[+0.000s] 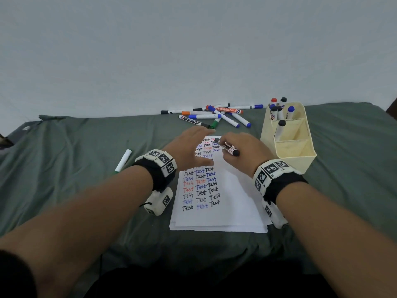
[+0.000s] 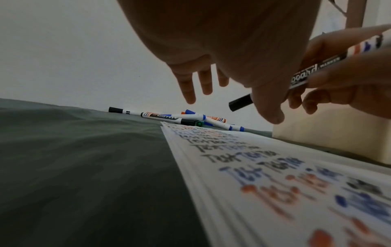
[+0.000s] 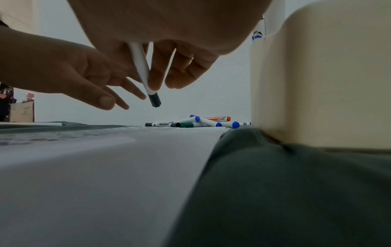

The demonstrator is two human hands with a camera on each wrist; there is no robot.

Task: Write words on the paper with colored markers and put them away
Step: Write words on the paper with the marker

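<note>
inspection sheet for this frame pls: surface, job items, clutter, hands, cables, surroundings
Surface: green cloth, wrinkled.
Job's things: paper stack, top sheet covered in rows of "Test" in black, blue and red; capped black marker held above it; pile of loose markers beyond the paper; cream organizer at right, markers standing in its far compartments, near one empty.
Clutter: lone green marker left of the paper.
Grippers: left hand open, fingers spread over the paper, holding nothing; right hand grips the black marker.
Cables: nothing seen.
Surroundings: plain pale wall; tagged wrist bands on both arms.
</note>
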